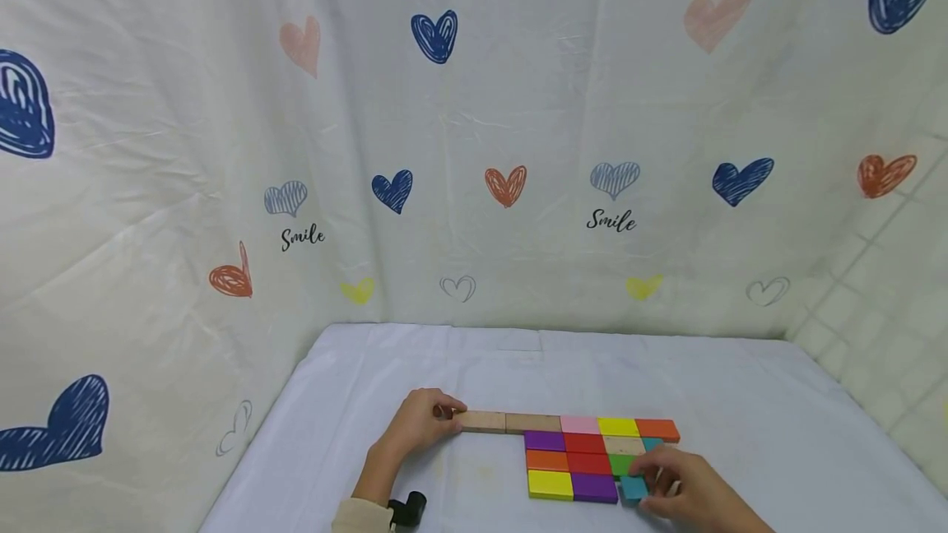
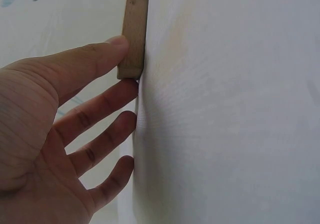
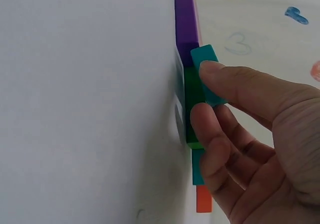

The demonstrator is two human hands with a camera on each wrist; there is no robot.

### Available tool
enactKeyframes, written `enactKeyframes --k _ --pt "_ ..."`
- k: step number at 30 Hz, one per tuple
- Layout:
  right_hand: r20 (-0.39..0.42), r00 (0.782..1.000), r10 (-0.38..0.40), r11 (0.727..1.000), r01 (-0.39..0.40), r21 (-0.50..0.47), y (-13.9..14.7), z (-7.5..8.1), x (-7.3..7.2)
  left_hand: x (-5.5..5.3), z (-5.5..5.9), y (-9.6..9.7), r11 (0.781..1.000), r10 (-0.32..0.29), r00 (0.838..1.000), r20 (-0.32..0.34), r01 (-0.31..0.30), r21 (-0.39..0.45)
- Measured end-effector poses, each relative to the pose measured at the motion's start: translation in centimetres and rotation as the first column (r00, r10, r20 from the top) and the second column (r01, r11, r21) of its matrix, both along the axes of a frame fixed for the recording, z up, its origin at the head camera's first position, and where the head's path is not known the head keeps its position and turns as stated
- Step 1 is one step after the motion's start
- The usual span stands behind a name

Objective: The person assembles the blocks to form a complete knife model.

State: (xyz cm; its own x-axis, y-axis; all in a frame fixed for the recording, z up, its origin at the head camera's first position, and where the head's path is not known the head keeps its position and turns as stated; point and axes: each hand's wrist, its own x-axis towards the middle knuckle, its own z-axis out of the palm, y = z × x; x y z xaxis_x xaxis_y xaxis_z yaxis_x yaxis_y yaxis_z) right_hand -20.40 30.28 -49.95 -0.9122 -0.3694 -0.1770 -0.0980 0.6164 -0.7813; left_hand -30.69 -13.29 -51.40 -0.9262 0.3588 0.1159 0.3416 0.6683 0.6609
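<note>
At the left end of a row of blocks, my left hand touches a plain wooden block. In the left wrist view the thumb lies against the wooden block, the index fingertip is at its end face, and the other fingers extend toward the cloth. My right hand pinches a teal block between thumb and fingers, beside a purple block and just in front of a green block. The right wrist view shows the teal block tilted, overlapping the green block.
Coloured blocks lie flat in adjoining rows, among them a red block, a yellow block and an orange block. The table has a white cloth. A heart-printed curtain hangs behind it.
</note>
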Motion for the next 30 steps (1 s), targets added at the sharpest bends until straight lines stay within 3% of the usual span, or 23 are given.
enactKeyframes --k 14,30 --pt "-0.019 1.000 -0.014 0.996 0.016 0.086 -1.1 -0.5 -0.1 0.0 0.0 0.0 1.000 0.003 1.000 0.007 -0.003 -0.005" --pt "-0.039 0.999 -0.009 0.994 0.013 0.105 -1.3 -0.4 0.0 0.0 -0.1 0.0 1.000 -0.004 1.000 0.000 0.004 0.003"
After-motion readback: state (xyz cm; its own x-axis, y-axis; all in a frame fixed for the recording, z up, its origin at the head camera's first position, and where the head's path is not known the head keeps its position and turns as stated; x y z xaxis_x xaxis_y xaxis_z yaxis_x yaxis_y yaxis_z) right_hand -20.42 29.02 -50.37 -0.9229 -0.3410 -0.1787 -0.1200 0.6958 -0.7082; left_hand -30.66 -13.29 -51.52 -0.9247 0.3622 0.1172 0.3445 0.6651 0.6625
